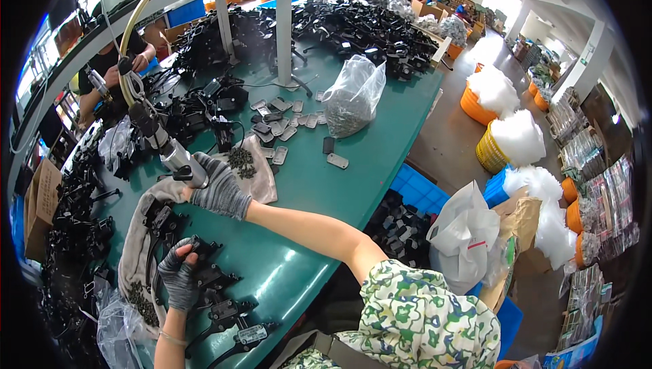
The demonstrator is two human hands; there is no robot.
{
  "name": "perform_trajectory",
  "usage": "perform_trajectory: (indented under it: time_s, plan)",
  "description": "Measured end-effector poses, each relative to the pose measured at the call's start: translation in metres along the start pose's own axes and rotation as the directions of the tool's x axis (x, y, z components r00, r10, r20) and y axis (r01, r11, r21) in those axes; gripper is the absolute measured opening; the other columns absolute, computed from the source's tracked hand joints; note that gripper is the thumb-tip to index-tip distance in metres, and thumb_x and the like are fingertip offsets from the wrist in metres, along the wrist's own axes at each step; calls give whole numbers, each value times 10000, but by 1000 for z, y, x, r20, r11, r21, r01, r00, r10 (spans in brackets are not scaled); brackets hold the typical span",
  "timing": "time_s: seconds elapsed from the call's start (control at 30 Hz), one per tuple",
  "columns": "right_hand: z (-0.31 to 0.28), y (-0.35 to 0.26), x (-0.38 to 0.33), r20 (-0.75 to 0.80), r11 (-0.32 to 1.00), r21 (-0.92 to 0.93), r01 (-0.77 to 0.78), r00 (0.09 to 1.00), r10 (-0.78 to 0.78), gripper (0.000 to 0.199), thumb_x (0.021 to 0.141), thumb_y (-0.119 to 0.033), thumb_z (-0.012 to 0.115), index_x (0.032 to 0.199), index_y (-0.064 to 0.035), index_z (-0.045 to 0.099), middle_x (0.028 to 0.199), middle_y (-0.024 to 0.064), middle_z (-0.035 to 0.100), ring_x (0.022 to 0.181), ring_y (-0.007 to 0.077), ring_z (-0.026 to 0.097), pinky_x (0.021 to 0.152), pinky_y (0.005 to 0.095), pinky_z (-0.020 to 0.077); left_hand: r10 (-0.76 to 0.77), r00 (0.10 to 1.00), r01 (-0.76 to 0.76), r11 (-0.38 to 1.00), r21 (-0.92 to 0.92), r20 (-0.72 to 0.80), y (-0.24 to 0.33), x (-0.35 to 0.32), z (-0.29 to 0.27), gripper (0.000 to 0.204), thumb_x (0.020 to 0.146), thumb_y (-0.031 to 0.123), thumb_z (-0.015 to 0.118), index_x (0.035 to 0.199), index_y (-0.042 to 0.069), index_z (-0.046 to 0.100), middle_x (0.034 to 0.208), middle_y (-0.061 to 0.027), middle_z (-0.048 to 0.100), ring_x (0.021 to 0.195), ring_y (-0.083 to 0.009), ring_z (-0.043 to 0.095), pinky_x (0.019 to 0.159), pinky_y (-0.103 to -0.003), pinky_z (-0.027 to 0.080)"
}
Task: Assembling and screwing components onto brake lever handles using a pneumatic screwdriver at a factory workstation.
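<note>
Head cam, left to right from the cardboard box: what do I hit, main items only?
Cardboard box → left hand → right hand → clear bag of small parts → white plastic bag → plastic-wrapped bundles.

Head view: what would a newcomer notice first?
The heap of black parts across the far end of the green table. Nearer, left of centre, the grey-gloved right hand grips a silver tool. Off to the right, orange tubs with white bundles stand on the floor.
</note>
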State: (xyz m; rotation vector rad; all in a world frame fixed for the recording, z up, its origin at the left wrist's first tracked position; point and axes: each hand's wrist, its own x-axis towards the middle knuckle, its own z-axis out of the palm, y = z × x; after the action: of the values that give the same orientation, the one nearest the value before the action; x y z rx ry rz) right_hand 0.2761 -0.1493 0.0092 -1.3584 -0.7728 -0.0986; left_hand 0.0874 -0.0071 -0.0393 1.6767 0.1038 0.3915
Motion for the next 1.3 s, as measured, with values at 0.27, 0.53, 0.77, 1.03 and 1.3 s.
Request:
perform_trajectory:
  time_s: [0.27,0.53,0.77,1.03,1.3]
  plan:
    - [-2,-8,-3,-5,999,-41,-3,1000,3,308,696,-192,717,921,-23,593,766,120,618,669,203,565,652,337,485,3,1000,-2,999,-41,10,2,-2,0,213,844,27,672,1057,13,659,1104,-66,656,997,-145,599,904,-292,464]
    - [-7,-3,-2,-36,996,-42,74,997,-75,278,699,-165,693,911,-25,580,754,114,621,655,186,566,639,327,481,-1,999,-1,999,50,42,-7,0,-3,208,824,28,693,1031,17,669,1090,-66,661,956,-139,610,861,-279,483]
    - [-9,1,-7,-19,995,51,91,996,-90,322,702,-184,713,947,-23,580,764,97,620,676,157,552,648,318,480,40,999,-42,996,79,26,-10,3,-2,217,815,29,703,1029,21,669,1077,-54,662,916,-124,610,815,-259,491]
    - [-12,-1,-5,-51,998,-18,57,997,-57,296,707,-174,719,932,-29,593,757,88,625,677,155,561,646,322,481,-47,999,47,998,32,4,-2,2,-2,197,796,1,692,992,-2,670,1048,-81,670,947,-151,605,851,-290,480]
    - [-15,1,-15,-2,997,-36,67,998,-67,341,688,-206,731,934,-31,574,743,105,598,657,193,536,643,349,470,-1,1000,-1,995,95,18,-4,-6,1,209,781,-19,680,988,7,671,1042,-91,675,940,-170,619,853,-304,486]
